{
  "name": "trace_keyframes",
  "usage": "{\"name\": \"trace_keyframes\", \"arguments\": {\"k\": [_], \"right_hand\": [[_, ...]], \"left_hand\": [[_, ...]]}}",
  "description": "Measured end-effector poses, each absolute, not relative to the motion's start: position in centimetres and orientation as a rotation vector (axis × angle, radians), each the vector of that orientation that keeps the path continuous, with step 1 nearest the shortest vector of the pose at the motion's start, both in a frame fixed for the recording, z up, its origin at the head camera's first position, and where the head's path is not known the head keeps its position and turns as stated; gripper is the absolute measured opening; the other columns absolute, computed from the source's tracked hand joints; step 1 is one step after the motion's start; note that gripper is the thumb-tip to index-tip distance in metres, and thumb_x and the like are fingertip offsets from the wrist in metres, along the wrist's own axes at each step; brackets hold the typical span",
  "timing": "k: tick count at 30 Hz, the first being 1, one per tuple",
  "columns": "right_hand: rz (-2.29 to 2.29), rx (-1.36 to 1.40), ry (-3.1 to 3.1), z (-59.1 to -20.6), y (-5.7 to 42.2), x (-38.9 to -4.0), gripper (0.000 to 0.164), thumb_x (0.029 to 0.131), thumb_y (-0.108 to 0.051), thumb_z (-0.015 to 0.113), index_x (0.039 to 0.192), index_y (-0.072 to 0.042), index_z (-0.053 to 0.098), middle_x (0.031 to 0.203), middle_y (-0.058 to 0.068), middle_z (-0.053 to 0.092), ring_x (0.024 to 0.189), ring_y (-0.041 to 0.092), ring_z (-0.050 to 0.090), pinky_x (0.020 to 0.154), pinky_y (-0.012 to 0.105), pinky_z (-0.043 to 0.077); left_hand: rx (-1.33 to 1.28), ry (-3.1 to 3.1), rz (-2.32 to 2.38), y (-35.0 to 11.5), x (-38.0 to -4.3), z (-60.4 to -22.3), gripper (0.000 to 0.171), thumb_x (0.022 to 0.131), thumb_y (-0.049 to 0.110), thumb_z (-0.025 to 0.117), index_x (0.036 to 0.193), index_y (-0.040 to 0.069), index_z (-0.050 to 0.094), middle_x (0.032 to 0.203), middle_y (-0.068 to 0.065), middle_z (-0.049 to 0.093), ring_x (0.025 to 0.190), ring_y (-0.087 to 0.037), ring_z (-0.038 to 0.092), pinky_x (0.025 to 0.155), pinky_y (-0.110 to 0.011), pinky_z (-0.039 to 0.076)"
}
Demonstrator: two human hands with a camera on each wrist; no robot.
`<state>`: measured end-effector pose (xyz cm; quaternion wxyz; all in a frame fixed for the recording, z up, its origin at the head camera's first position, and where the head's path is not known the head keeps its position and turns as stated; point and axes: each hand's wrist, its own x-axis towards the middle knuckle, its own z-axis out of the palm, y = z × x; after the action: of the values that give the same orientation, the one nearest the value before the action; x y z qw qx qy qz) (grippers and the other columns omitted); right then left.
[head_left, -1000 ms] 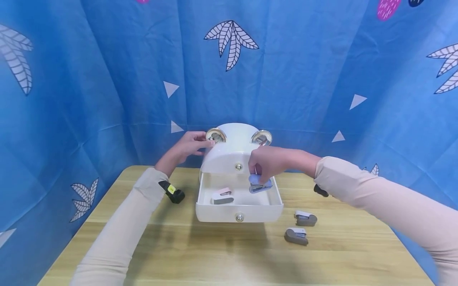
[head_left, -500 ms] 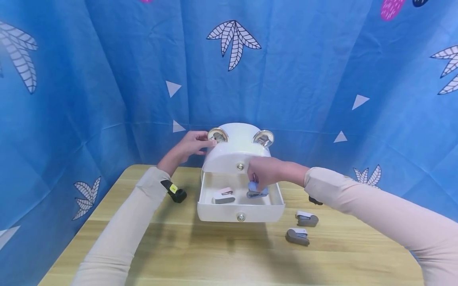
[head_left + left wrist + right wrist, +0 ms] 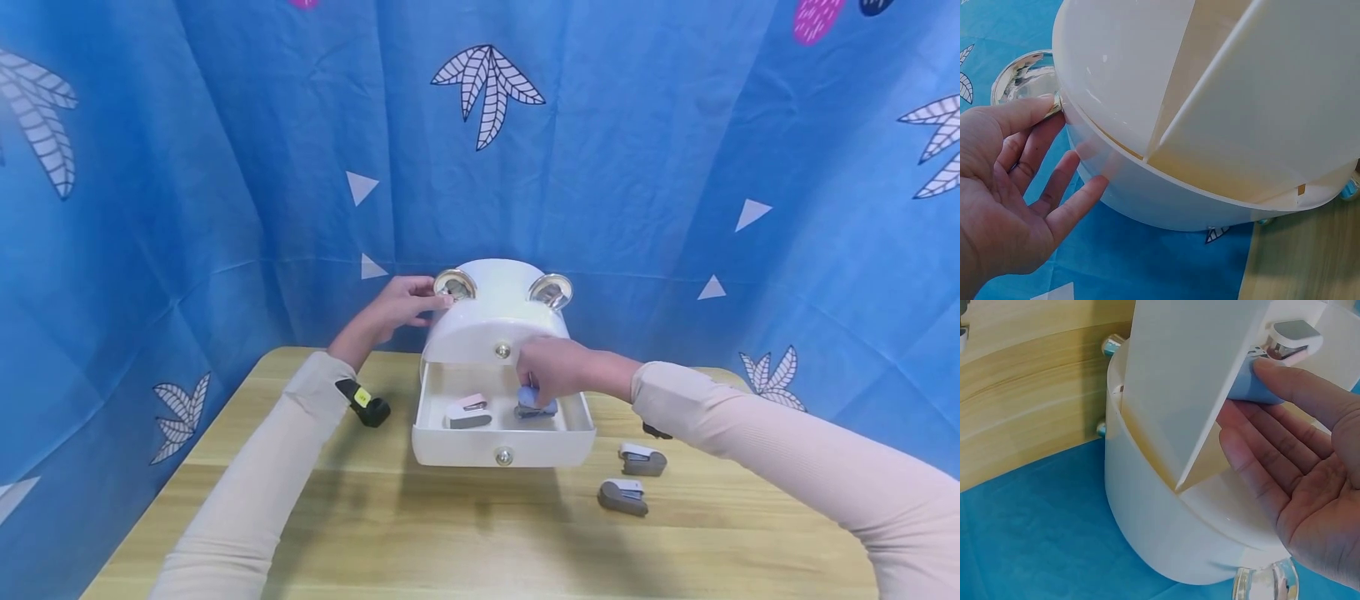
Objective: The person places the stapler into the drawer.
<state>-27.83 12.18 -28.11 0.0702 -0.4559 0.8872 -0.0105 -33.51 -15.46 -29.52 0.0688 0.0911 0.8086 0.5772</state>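
A white drawer box (image 3: 491, 287) with two gold ear-shaped trims has its lower drawer (image 3: 459, 447) pulled out. My left hand (image 3: 403, 302) is at the box's left side, thumb and a finger pinching the gold ear (image 3: 1027, 80), the other fingertips against the wall. Inside the drawer, at its right, my right hand (image 3: 553, 368) holds a small blue stapler (image 3: 536, 407) between thumb and fingers; the right wrist view shows the stapler (image 3: 1251, 385) partly covered by the thumb. A white, grey and pink stapler (image 3: 468, 412) lies on the drawer's left side.
Two grey-and-white staplers, one nearer (image 3: 622, 497) and one farther (image 3: 642, 459), lie on the wooden table (image 3: 480, 550) to the drawer's right. The box's upper front has a round knob (image 3: 502, 351). A blue patterned curtain (image 3: 637, 167) hangs behind the table.
My right hand has lowered the blue stapler into the drawer and shifted slightly left. My left hand stays at the gold ear.
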Motion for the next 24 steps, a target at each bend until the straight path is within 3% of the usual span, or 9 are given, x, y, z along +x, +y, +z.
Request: {"name": "trace_keyframes", "arguments": {"k": [9,14,18,24], "right_hand": [[-0.026,-1.413,2.689,-28.43,11.79,-27.61,0.038,0.072,-0.004,0.080,0.051,-0.016,0.050,0.053,-0.011,0.052,0.057,0.005,0.041,0.057,0.019,0.036],[-0.016,-1.415,2.702,-28.76,11.91,-27.47,0.023,0.073,-0.006,0.081,0.058,-0.011,0.064,0.062,-0.006,0.064,0.063,0.008,0.052,0.062,0.022,0.045],[-0.030,-1.408,2.719,-28.58,11.99,-27.31,0.009,0.074,-0.004,0.080,0.072,-0.009,0.074,0.078,-0.001,0.071,0.074,0.015,0.063,0.070,0.026,0.053],[-0.058,-1.380,2.711,-27.93,12.10,-27.14,0.007,0.074,-0.003,0.080,0.078,-0.006,0.075,0.087,0.003,0.070,0.079,0.017,0.064,0.069,0.026,0.054]], "left_hand": [[0.270,2.433,1.726,-15.65,-33.39,-29.50,0.031,0.098,0.022,0.069,0.121,0.003,0.063,0.118,-0.010,0.062,0.132,-0.039,0.054,0.108,-0.056,0.049],[0.284,2.438,1.718,-15.59,-33.48,-29.56,0.031,0.098,0.023,0.069,0.121,0.003,0.063,0.119,-0.010,0.062,0.132,-0.038,0.054,0.108,-0.056,0.049],[0.279,2.436,1.718,-15.62,-33.48,-29.51,0.031,0.098,0.022,0.068,0.122,0.003,0.063,0.121,-0.011,0.062,0.132,-0.039,0.053,0.108,-0.056,0.050],[0.275,2.434,1.713,-15.59,-33.44,-29.38,0.031,0.098,0.023,0.069,0.121,0.003,0.063,0.121,-0.013,0.062,0.133,-0.040,0.053,0.109,-0.057,0.049]]}}
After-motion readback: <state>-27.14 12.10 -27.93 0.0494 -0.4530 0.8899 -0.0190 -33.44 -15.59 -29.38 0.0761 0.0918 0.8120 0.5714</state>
